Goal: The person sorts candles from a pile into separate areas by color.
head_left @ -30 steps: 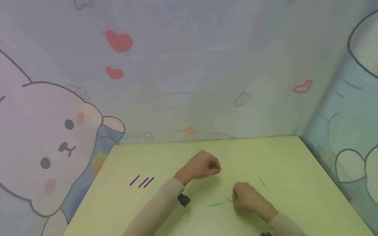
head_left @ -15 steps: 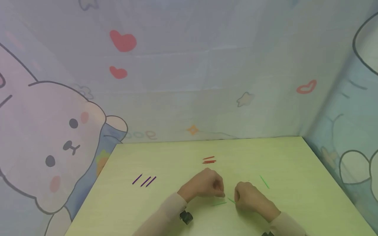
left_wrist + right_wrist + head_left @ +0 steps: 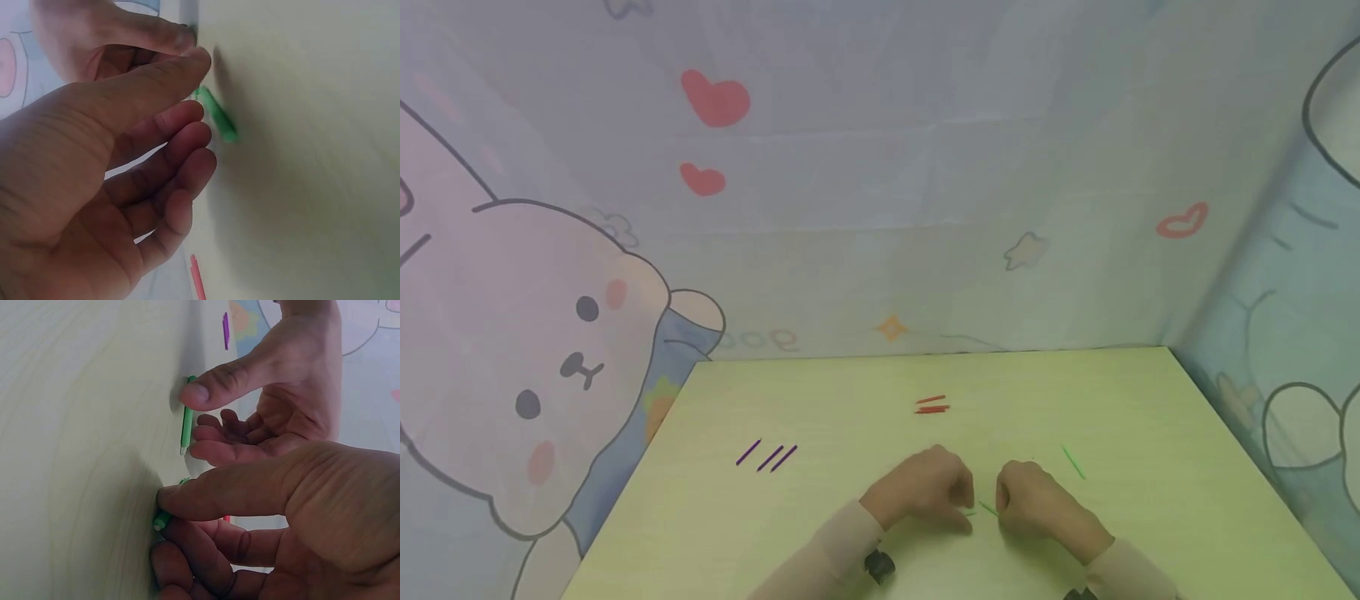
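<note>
Over the table my left hand (image 3: 925,487) holds its thumb and fingers apart around a thin green stick (image 3: 187,425) with a pale tip. That stick lies on the tabletop, mostly hidden by the hand in the head view. Between thumb and forefinger, my right hand (image 3: 1037,504) pinches another short green stick (image 3: 161,520), low at the table surface. The end of this stick (image 3: 988,508) points toward the left hand. A third green stick (image 3: 1073,462) lies alone beyond the right hand.
Several red sticks (image 3: 932,409) lie together toward the back of the pale yellow-green table (image 3: 850,383). Purple sticks (image 3: 784,459) lie slanted on the left. Behind stands a cloth backdrop (image 3: 880,167) with cartoon prints.
My left hand has come down toward the front, from beside the red sticks to the green stick, uncovering the red sticks. Its thumb and fingers have spread. The right hand has stayed nearly still.
</note>
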`<state>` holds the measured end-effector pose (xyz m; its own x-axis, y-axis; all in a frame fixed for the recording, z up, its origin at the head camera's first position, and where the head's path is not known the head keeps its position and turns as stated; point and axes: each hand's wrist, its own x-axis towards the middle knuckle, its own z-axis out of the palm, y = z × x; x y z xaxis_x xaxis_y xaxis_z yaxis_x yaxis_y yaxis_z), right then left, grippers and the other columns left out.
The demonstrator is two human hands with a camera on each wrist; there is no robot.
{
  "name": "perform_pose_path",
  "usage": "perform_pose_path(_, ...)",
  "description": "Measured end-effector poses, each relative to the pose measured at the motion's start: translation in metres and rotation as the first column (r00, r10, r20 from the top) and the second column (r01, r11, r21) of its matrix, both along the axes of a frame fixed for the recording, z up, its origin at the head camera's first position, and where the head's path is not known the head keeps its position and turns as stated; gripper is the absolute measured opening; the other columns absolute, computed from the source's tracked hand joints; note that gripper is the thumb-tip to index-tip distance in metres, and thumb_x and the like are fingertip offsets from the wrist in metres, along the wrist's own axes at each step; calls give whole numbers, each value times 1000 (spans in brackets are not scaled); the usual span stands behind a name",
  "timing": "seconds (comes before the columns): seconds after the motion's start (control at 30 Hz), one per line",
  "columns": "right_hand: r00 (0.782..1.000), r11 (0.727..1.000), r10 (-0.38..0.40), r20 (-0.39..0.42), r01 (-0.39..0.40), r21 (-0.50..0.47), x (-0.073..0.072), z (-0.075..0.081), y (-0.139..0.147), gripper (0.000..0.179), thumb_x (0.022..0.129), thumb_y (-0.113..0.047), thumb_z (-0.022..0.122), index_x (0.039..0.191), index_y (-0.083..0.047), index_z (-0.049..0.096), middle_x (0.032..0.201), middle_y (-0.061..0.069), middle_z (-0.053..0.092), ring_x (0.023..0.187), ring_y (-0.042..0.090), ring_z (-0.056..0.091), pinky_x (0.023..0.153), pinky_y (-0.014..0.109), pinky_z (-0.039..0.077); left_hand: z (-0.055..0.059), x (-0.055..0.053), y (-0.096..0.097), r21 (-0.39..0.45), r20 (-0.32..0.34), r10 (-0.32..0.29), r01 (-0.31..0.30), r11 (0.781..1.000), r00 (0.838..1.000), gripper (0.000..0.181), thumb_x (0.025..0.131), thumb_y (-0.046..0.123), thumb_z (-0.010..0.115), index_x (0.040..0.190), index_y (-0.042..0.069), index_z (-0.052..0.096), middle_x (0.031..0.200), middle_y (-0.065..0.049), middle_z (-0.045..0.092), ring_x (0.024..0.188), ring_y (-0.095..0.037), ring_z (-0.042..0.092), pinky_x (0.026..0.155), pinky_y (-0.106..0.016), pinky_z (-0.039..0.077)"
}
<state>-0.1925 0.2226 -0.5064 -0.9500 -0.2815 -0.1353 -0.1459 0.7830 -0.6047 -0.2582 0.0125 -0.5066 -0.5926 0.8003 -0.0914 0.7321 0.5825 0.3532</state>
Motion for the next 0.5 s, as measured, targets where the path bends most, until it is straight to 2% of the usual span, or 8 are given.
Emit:
perform_pose_path(0.2, 1000, 1000, -13, 3, 13, 6, 0, 1, 0, 29, 76, 15, 64, 65, -12, 59, 61, -3, 54, 54, 10, 43, 51, 20, 34, 0, 3, 1, -4, -25, -22, 22, 1000, 999, 17, 84, 25, 99, 94, 21, 86, 83, 18, 74, 75, 7, 59, 71, -9, 48)
perform_pose_path(0.4, 1000, 1000, 6, -11, -6, -16, 0, -1, 0, 35, 75, 16, 59, 59, -15, 53, 53, -9, 42, 50, 6, 32, 47, 19, 25, -3, 3, 0, 27, -26, -51, 52, 998, 998, 10, 89, 14, 94, 90, 21, 87, 86, 17, 79, 74, 12, 60, 78, -7, 49)
perform_pose_path(0.5, 1000, 1000, 17, -23, -18, -21, 0, -1, 0, 37, 75, 16, 57, 58, -16, 50, 52, -11, 38, 49, 5, 29, 47, 19, 22, -4, 1, 0, 19, -64, -65, 67, 998, 996, 10, 90, 15, 93, 89, 23, 87, 84, 19, 78, 72, 14, 58, 83, -7, 46)
